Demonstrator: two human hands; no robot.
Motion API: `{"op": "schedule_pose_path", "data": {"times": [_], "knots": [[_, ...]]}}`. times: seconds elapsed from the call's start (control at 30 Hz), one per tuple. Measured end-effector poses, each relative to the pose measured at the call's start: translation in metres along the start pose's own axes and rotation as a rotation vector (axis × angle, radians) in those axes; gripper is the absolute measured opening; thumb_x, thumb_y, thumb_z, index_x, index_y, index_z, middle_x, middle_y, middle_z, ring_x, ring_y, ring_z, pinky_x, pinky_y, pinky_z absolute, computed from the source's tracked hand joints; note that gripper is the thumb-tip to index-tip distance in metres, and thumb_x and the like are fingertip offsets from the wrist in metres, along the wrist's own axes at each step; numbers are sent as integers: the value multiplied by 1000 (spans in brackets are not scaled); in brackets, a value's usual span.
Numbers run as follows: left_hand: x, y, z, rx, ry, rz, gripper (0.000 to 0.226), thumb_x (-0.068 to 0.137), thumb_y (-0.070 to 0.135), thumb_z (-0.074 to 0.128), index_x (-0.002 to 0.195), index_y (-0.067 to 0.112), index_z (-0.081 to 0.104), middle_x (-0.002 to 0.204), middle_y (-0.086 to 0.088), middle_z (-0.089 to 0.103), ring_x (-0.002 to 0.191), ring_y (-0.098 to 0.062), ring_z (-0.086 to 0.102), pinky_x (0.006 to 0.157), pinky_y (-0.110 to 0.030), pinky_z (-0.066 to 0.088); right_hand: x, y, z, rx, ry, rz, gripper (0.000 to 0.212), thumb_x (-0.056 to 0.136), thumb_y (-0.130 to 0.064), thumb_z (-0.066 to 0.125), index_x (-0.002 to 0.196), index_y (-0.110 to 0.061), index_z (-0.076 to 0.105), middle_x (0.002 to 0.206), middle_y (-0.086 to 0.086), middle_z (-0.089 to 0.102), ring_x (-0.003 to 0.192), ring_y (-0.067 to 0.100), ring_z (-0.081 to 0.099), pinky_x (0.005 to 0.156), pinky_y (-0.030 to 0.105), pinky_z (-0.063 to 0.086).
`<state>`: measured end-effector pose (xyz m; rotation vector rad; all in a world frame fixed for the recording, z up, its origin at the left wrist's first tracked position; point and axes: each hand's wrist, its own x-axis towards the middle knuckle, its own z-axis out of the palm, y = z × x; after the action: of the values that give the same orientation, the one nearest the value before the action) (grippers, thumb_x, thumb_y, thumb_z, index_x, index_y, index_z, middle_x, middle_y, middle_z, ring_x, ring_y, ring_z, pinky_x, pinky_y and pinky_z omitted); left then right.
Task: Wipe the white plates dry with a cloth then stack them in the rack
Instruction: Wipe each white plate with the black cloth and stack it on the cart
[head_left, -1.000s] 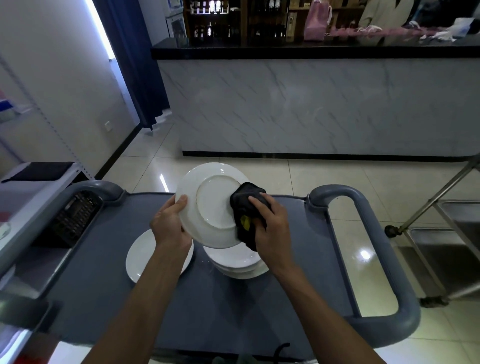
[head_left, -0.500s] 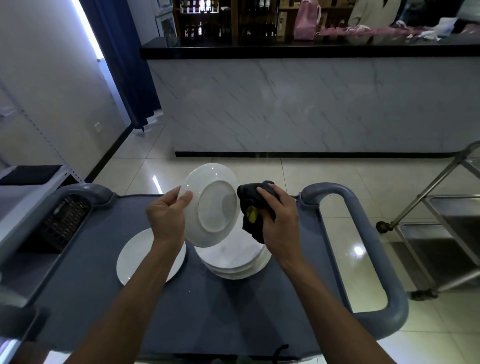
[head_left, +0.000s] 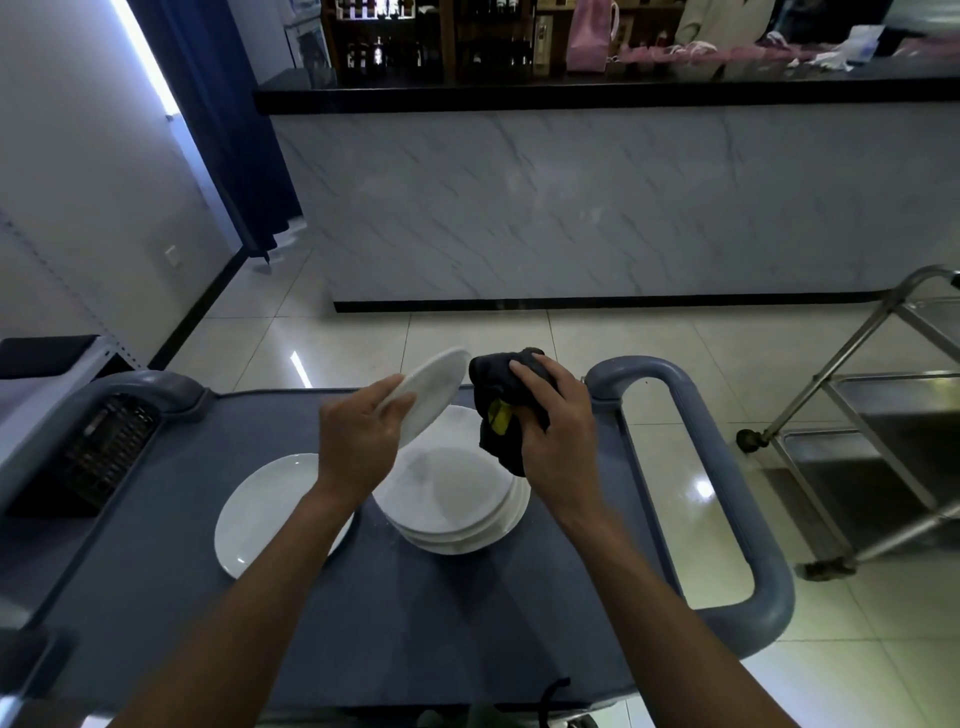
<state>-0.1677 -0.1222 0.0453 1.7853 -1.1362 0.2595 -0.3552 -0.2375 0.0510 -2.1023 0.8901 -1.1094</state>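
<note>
1. Turned from its underside-on view of a second ago, the held plate (head_left: 434, 392) now shows nearly edge-on at centre frame, and the cloth (head_left: 506, 410) has come off its surface to sit just beside its right rim.
2. Left hand (head_left: 361, 441) pinches the plate at its lower left rim, thumb on top, fingers hidden behind; the plate tilts up toward the right, above the stack.
3. Right hand (head_left: 558, 426) is closed around the bunched dark cloth, a yellow tag showing below the fingers; cloth and plate look close but apart.
4. Stack of white plates (head_left: 452, 499) rests at lower centre on the grey cart (head_left: 171, 499); a single plate (head_left: 270, 512) lies flat to its left, half under the left forearm.
5. Step in hand, judged: the wipe of this plate seems at its turn-over or its end; the next move calls for either bringing the cloth back onto the unwiped face or carrying the plate off; which object here is the rack cannot be told.
</note>
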Motion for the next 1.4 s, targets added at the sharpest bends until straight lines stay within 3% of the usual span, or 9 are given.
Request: {"op": "schedule_pose_path", "data": {"times": [0.27, 0.6, 0.8, 1.0, 1.17, 1.4], "knots": [[-11, -6, 12, 111, -108, 259, 18, 90, 11, 69, 105, 5, 76, 59, -6, 63, 46, -23, 55, 44, -39, 49, 0, 7, -5, -18, 18, 1, 43, 93, 3, 62, 133, -14, 64, 141, 9, 53, 130, 25, 47, 113, 33, 37], [-25, -10, 29, 172, -123, 411, 13, 82, 6, 75, 95, 4, 78, 65, -7, 70, 48, -27, 61, 42, -35, 50, 2, 16, -11, -49, -3, 19, 43, 94, 0, 62, 135, -14, 62, 143, 9, 52, 132, 25, 45, 114, 30, 35], [-37, -12, 36, 179, -199, 483, 9, 86, 6, 73, 94, 6, 78, 77, -6, 75, 67, -26, 73, 51, -36, 56, -2, 25, -12, -53, 4, 37, 43, 93, 2, 62, 133, -12, 64, 142, 10, 53, 132, 26, 46, 114, 30, 35], [-66, -18, 44, 195, -268, 582, 20, 77, -1, 77, 94, 10, 79, 92, -3, 77, 80, -24, 75, 59, -35, 59, -9, 31, -11, -73, -12, 53, 42, 93, 1, 64, 133, -12, 64, 141, 10, 54, 132, 25, 46, 113, 27, 32], [-89, -26, 50, 194, -321, 563, 18, 81, 4, 78, 96, 13, 78, 98, 0, 76, 87, -23, 74, 66, -35, 60, -18, 35, -9, -79, -32, 85, 43, 92, 1, 65, 132, -14, 65, 141, 7, 53, 132, 22, 45, 111, 11, 23], [-100, -37, 52, 226, -389, 554, 16, 86, 9, 73, 101, 14, 77, 106, 0, 74, 96, -25, 71, 70, -36, 57, -30, 45, -3, -111, -89, 80, 43, 92, -1, 65, 133, -14, 64, 141, 7, 54, 129, 23, 47, 106, 1, 21]]}}
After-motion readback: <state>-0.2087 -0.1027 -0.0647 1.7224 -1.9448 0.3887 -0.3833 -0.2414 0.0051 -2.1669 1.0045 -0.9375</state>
